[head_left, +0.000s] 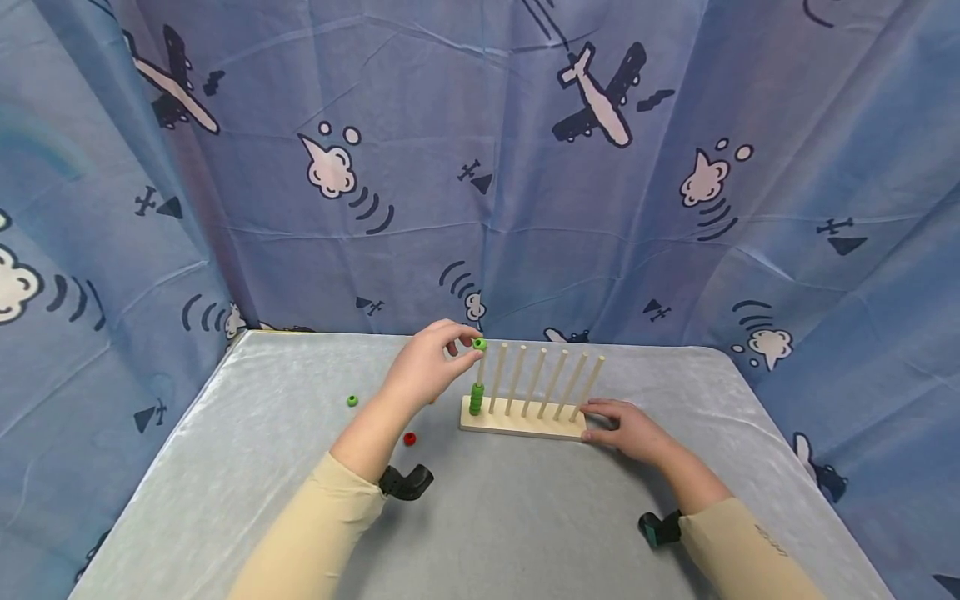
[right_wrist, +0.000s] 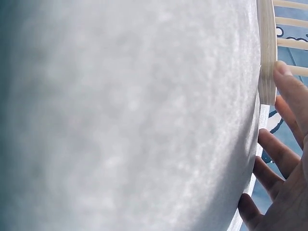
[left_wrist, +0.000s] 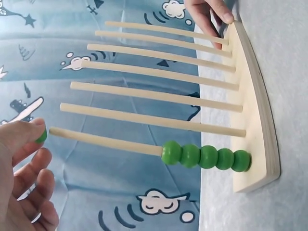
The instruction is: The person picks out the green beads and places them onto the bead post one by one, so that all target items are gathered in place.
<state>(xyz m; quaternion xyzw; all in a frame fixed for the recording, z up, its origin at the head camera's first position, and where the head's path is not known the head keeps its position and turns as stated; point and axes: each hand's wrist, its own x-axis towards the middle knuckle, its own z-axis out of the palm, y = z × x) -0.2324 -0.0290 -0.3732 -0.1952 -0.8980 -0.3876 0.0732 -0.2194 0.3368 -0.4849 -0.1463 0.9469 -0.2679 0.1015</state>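
Note:
My left hand (head_left: pixel 427 367) pinches a green bead (head_left: pixel 480 343) between thumb and index finger at the top of the leftmost peg. In the left wrist view, the pinched bead (left_wrist: pixel 42 136) is just off the peg tip, mostly covered by the thumb. Several green beads (left_wrist: pixel 208 157) are stacked at the foot of that same peg. The other upright pegs (head_left: pixel 533 383) on the wooden base (head_left: pixel 525 427) are bare. At the base's right end, my right hand (head_left: pixel 630 429) grips the corner, its thumb (right_wrist: pixel 284 70) on the front edge.
A loose green bead (head_left: pixel 352 401) and a red bead (head_left: pixel 409 438) lie on the grey-covered table (head_left: pixel 540 517), left of the base. Something small and orange is partly hidden behind the left forearm. A blue patterned curtain (head_left: pixel 420 167) hangs behind the table.

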